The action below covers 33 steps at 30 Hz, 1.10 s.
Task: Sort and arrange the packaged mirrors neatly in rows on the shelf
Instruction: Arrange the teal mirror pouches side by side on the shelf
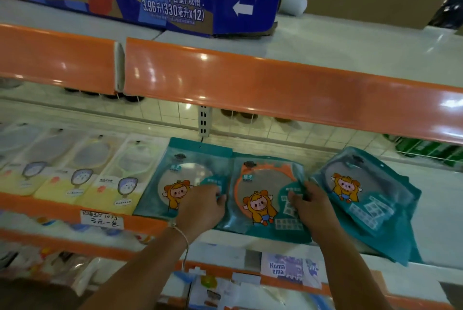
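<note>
Item: teal packaged mirrors, shelf row, alignment step in hand. Your left hand (200, 203) rests on the lower right corner of the left teal mirror pack (175, 179), fingers curled over its edge where it meets the middle pack. Your right hand (309, 205) pinches the right edge of the orange-rimmed mirror pack (260, 197), which lies at 6 o'clock on the shelf (438, 219), its bottom overhanging the front lip. At 3 o'clock of it, touching your right hand, lies a skewed heap of teal mirror packs (363, 192), tilted and overlapping. At 9 o'clock, a tidy row of yellow handled-mirror packs (117, 177) sits flush. Judged next: push the middle pack back, square it beside the left one, then straighten the heap into its own column. Both grips are closed on pack edges.
</note>
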Available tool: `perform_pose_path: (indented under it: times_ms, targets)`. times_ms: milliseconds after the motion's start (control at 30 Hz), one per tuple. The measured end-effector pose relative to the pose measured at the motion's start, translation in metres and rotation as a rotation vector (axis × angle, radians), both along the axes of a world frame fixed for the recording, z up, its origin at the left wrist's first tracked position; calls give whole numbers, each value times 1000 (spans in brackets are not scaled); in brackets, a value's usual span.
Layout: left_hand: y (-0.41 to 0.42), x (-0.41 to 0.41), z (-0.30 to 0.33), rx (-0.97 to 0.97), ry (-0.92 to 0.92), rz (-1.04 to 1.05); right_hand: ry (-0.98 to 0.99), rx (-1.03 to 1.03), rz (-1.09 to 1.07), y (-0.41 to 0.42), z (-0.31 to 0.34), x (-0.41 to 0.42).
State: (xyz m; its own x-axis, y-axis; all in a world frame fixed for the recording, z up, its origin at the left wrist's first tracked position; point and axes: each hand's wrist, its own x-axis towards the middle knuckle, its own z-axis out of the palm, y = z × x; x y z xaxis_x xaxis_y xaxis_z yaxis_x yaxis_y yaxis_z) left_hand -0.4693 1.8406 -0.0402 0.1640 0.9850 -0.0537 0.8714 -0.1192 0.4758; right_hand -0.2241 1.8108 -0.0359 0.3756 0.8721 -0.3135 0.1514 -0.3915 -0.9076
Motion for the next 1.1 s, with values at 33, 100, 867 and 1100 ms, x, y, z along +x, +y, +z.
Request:
perform_pose_path:
  times_ms: [33,100,867,1100]
  targets:
    - [-1,1,-2,23,16,-18,-12,-9,6,2,0,-1]
    - [-4,2,-5,83,58,-53,-54,-18,24,3,3,-4]
    - [-4,-2,-34,194,408,-421,-993,23,101,-4,-45,-35]
    - [-3,2,-32,90,393,-388,-976,-5,122,-4,-40,-35]
